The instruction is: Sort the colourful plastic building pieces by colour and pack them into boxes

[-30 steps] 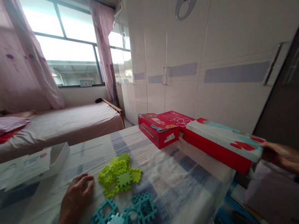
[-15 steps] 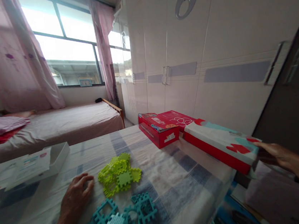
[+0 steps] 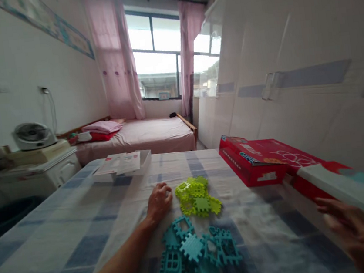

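Left grip point(image 3: 159, 202) loosely parted beside toothed lime plastic tiles point(image 3: 202, 204) — right grip point(image 3: 360, 230), blurred, apart.

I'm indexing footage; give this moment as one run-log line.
left hand: on tablecloth, beside lime pieces | right hand: blurred, by white-and-red box, contact unclear | teal pieces: heaped, nearer camera

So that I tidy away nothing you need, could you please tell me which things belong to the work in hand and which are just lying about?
Likely in the work:
green pieces, beside the left hand
blue pieces, nearer the camera
white box, by the right hand

Seemingly lying about:
red box
tray
papers
fan
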The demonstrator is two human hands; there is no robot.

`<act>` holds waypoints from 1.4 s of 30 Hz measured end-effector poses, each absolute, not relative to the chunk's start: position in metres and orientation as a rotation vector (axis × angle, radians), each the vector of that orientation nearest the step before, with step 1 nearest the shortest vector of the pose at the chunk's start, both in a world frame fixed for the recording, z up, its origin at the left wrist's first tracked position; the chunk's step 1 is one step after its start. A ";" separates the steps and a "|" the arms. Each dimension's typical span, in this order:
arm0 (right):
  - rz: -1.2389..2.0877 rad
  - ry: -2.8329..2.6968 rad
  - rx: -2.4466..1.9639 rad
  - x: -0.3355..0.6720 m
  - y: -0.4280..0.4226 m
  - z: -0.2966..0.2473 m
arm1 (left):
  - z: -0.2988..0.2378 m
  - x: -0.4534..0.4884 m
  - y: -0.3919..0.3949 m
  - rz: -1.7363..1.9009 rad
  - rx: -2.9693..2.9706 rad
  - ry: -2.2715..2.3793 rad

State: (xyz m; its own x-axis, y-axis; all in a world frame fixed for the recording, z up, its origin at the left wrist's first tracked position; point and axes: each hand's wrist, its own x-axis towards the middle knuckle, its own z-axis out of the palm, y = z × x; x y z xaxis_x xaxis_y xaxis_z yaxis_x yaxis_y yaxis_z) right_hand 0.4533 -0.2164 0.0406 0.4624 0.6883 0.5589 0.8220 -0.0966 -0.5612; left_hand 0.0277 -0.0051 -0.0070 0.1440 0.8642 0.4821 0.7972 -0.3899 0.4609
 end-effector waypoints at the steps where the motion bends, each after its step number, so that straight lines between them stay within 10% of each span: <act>1: -0.059 -1.312 -1.797 0.436 -0.202 0.039 | -0.007 0.028 -0.006 1.078 2.304 1.688; 9: 0.447 -1.464 -1.604 0.356 -0.114 0.021 | 0.011 0.032 -0.003 1.033 2.293 1.827; 26: 0.334 -1.511 -1.764 0.355 -0.108 0.004 | 0.050 -0.059 0.094 0.484 2.443 2.249; 42: 0.362 -1.921 -1.665 0.321 -0.100 0.045 | 0.060 0.037 0.009 0.348 2.860 1.901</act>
State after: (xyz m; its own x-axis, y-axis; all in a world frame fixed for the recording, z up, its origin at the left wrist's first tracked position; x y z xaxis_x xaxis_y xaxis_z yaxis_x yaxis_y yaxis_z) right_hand 0.3207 -0.1003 0.0446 -0.0662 0.9690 0.2380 0.8156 0.1899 -0.5465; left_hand 0.0371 0.0090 0.0597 0.3880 0.8601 0.3312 0.9217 -0.3602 -0.1441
